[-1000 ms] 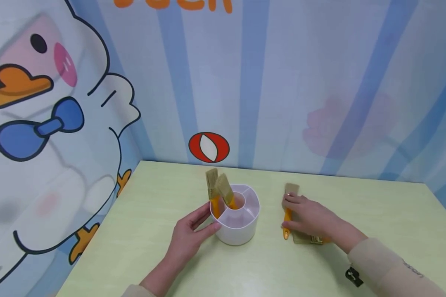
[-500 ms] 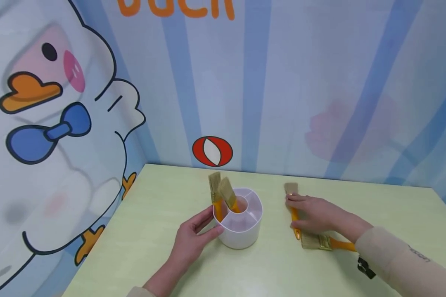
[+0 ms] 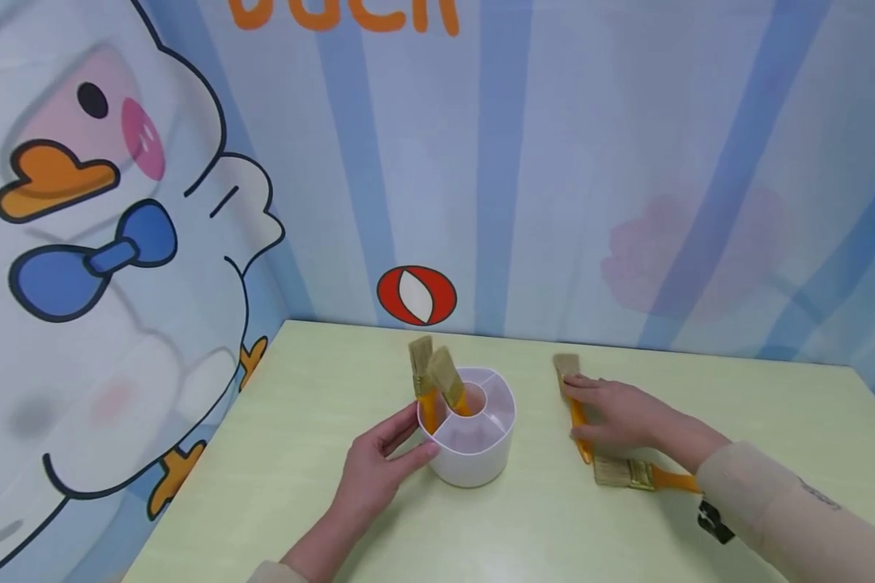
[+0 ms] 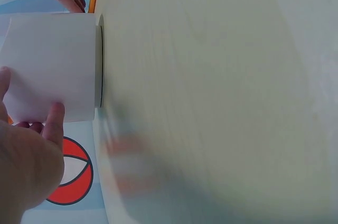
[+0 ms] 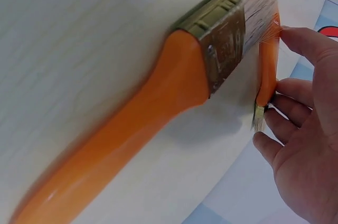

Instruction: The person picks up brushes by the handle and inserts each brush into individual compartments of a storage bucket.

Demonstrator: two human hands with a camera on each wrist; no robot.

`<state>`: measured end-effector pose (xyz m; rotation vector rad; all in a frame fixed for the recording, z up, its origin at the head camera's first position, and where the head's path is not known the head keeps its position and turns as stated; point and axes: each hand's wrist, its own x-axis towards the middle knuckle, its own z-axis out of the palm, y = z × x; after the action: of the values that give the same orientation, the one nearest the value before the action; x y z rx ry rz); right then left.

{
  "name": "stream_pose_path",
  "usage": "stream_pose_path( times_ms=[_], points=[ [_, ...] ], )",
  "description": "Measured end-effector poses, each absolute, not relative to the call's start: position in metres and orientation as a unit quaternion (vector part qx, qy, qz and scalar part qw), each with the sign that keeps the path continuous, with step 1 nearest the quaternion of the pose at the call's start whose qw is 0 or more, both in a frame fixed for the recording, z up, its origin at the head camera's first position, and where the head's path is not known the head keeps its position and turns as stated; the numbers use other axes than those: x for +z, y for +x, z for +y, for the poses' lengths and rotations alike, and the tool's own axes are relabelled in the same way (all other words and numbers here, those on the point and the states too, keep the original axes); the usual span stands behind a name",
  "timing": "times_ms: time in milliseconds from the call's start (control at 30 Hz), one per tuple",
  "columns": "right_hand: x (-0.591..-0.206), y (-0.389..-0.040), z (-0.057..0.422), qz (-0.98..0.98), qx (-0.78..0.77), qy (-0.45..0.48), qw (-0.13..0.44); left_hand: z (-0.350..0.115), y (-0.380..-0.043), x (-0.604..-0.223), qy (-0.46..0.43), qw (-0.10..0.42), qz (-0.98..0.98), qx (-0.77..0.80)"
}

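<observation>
In the head view, my left hand [image 3: 379,461] holds the left side of a white round divided organizer [image 3: 470,465], thumb on its near wall. Two paintbrushes stand in it bristles up: one [image 3: 421,364] in an outer compartment, the other [image 3: 446,376] leaning in the central cup. My right hand [image 3: 623,413] grips an orange-handled paintbrush [image 3: 565,366] lying on the table, and partly covers its middle. The right wrist view shows thumb and fingertips along that brush's handle [image 5: 268,65]. A wider paintbrush [image 3: 630,474] lies below the right hand, bristles pointing left.
The pale yellow table [image 3: 437,534] ends at a blue striped backdrop [image 3: 437,162] with a cartoon duck at left. A small black tag [image 3: 714,522] hangs by the right sleeve [image 3: 766,494].
The brush under my right hand has turned, its handle end swinging right and its bristles tipping left. More of the wider brush shows. The left hand and organizer stay together; the head view shifted slightly.
</observation>
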<state>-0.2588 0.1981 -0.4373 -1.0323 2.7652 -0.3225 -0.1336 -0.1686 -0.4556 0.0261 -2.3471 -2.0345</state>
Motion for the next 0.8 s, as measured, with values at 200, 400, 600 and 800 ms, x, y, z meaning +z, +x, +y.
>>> stream_pose_path(
  times_ms=[200, 400, 600, 800],
  points=[
    [-0.433, -0.265, 0.196, 0.919, -0.104, -0.368, 0.090, -0.170, -0.133, -0.457, 0.008, 0.016, -0.754, -0.656],
    [-0.431, -0.270, 0.195, 0.920, -0.118, -0.359, 0.106, -0.169, -0.134, -0.458, 0.003, 0.019, -0.754, -0.657],
    [-0.431, -0.267, 0.204, 0.936, -0.152, -0.306, 0.087, -0.167, -0.134, -0.456, 0.000, 0.016, -0.756, -0.655],
    [-0.436, -0.261, 0.206, 0.949, -0.170, -0.252, 0.078, -0.168, -0.134, -0.455, 0.002, 0.020, -0.752, -0.659]
  ],
)
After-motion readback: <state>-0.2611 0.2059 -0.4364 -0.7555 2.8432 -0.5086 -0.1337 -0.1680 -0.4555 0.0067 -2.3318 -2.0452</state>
